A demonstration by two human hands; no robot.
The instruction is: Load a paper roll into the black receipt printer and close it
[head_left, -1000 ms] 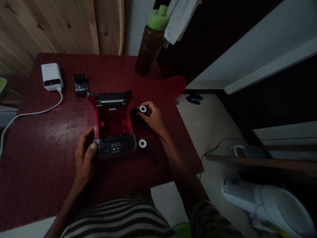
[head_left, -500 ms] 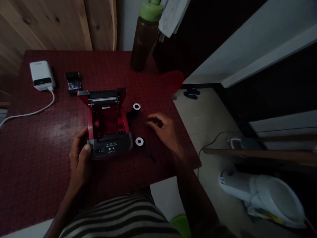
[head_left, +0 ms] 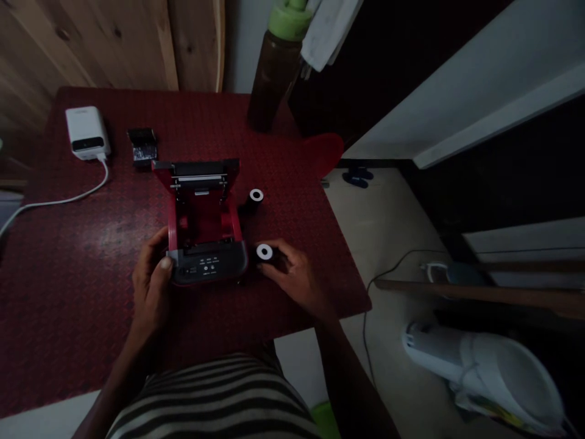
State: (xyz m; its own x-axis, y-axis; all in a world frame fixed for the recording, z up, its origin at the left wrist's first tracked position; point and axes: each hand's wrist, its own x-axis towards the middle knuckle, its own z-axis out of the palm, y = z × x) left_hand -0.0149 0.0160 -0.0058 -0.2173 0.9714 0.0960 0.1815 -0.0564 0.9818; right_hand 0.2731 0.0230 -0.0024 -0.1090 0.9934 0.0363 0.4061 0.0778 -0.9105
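A small red and black label printer [head_left: 208,259] sits on the red patterned table with its lid raised and its red inner bay bare. My left hand [head_left: 153,277] grips its near left corner, thumb on top and fingers along the side. To the right of the printer, my right hand [head_left: 295,271] has its thumb and fingers closed around a black roll with a white core end [head_left: 264,252]. A second such roll [head_left: 256,196] stands farther back, beside the printer's right side, apart from both hands.
A white power bank [head_left: 86,131] with a white cable lies at the back left, near a small black object [head_left: 144,146]. A brown bottle with a green cap [head_left: 269,73] stands at the back. The table's right edge drops to a tiled floor [head_left: 379,213].
My right hand has moved down and toward me, from beside the rolls onto the nearer one, and has taken hold of it. My left hand stays on the printer. The view shifted slightly.
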